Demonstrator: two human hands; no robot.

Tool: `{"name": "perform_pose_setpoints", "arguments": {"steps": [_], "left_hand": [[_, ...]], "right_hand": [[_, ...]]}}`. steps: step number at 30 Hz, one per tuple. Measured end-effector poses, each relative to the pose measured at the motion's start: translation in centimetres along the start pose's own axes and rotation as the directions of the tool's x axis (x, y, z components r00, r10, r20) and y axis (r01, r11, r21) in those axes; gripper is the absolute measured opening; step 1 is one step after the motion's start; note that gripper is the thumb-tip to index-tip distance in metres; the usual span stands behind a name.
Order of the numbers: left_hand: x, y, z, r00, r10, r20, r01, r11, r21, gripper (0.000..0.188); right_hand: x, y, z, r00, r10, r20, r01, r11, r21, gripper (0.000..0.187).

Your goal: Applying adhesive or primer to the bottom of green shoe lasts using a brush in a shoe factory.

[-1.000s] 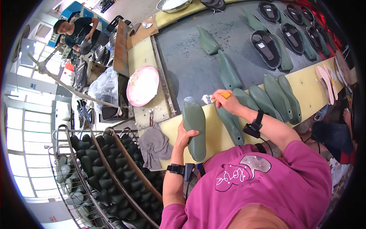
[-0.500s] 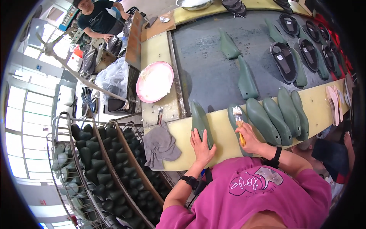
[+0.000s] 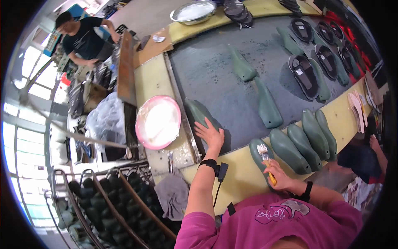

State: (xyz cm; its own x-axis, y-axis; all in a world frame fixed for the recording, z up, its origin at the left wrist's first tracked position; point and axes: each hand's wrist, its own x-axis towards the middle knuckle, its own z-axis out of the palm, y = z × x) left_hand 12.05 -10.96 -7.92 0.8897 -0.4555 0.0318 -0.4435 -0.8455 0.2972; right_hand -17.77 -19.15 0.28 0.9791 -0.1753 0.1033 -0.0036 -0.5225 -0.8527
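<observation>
My left hand (image 3: pixel 210 136) lies over the near end of a green shoe last (image 3: pixel 197 108) on the grey work surface, gripping it; the palm hides that end. My right hand (image 3: pixel 278 174) holds a brush (image 3: pixel 271 177) by its yellow handle. White paste coats the bristles, which are over another green shoe last (image 3: pixel 256 147) on the yellow table edge. Beside that one, several more green lasts (image 3: pixel 289 151) lie in a row. Farther in, two lasts (image 3: pixel 268 103) lie end to end on the grey surface.
A pink-rimmed bowl of white paste (image 3: pixel 178 120) stands left, near a grey rag (image 3: pixel 173 195). Dark shoe uppers (image 3: pixel 303 76) and lasts fill the right side. A metal basin (image 3: pixel 192 12) stands at the far edge. Racks of lasts (image 3: pixel 99 203) are lower left; a person (image 3: pixel 87 39) works beyond.
My left hand has moved the last forward and left, from the yellow edge onto the grey surface. My right hand still holds the brush over the same last. The view has shifted.
</observation>
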Motion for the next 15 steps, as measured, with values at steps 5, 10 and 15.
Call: {"name": "perform_pose_setpoints", "arguments": {"steps": [5,10,15], "left_hand": [[8.7,0.0,1.7,0.903,0.272,-0.332,-0.293,0.956,-0.014,0.063],[22.3,-3.1,2.2,0.918,0.305,-0.252,-0.251,0.941,0.226,0.049],[22.8,-0.7,-1.0,0.877,0.417,-0.24,-0.342,0.891,0.298,0.041]], "right_hand": [[-0.5,-0.5,-0.4,0.993,0.117,0.005,-0.117,0.993,0.027,0.041],[0.6,0.1,-0.3,0.993,0.076,0.092,-0.087,0.988,0.129,0.04],[-0.4,-0.1,0.6,0.998,0.056,0.012,-0.057,0.989,0.134,0.04]]}}
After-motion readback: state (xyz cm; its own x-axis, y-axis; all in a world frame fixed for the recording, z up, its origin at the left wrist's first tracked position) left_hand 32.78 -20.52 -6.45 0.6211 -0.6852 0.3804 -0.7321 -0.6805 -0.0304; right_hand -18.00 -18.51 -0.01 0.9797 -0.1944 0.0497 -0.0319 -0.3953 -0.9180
